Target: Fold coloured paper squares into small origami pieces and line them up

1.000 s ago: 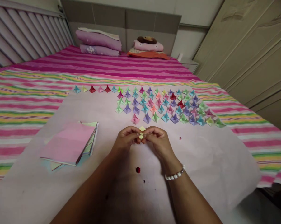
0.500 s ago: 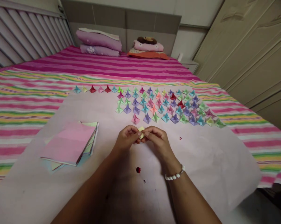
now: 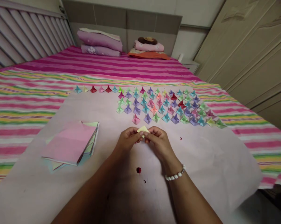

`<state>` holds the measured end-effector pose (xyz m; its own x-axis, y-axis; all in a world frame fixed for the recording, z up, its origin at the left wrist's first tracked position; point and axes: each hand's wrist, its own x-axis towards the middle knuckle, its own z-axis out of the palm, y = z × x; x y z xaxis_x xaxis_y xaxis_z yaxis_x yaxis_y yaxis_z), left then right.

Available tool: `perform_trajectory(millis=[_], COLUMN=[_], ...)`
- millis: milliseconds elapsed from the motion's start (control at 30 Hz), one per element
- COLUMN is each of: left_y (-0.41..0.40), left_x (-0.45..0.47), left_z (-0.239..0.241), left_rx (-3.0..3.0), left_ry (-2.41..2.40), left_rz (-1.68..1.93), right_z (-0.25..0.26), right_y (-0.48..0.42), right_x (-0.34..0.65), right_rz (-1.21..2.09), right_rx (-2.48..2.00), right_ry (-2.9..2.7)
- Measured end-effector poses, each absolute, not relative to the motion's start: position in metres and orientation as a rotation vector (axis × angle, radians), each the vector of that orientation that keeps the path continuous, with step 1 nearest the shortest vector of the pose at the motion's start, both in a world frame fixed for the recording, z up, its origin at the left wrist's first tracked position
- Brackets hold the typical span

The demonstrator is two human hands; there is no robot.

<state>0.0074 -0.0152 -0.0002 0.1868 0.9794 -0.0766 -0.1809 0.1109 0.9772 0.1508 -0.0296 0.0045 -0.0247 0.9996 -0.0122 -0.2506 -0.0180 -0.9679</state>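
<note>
A small piece of folded yellow paper (image 3: 143,129) is pinched between both hands over the pale sheet (image 3: 201,168). My left hand (image 3: 128,138) grips its left side, thumb on the near edge. On the other side, my right hand (image 3: 159,140) holds it the same way, with a white bead bracelet (image 3: 175,176) on the wrist. Some fingertips are hidden behind the paper. Just beyond the hands stand rows of small folded paper figures (image 3: 147,118) in many colours. A stack of coloured paper squares (image 3: 69,141), pink on top, lies to the left.
A small dark red piece (image 3: 138,170) and a red scrap (image 3: 180,138) lie on the sheet. Under it spreads a striped bedcover (image 3: 11,118). Folded purple bedding (image 3: 100,45) and a pink pillow stack (image 3: 149,46) rest by the headboard (image 3: 152,21). A wardrobe (image 3: 247,56) stands right.
The yellow paper has been turned or tilted, so more of its face shows above the thumbs. Both hands remain in nearly the same place.
</note>
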Motion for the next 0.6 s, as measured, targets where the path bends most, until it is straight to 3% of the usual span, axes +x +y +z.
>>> perform_trajectory(millis=[600], left_y=[-0.0173], left_x=[0.0093], left_z=[-0.0004], left_rx=[1.1], left_ry=[1.016], left_rz=[1.074], right_z=[0.0107], right_y=[-0.0318], right_x=[0.1479], right_rz=[1.297], right_rx=[-1.014], right_ry=[-0.937])
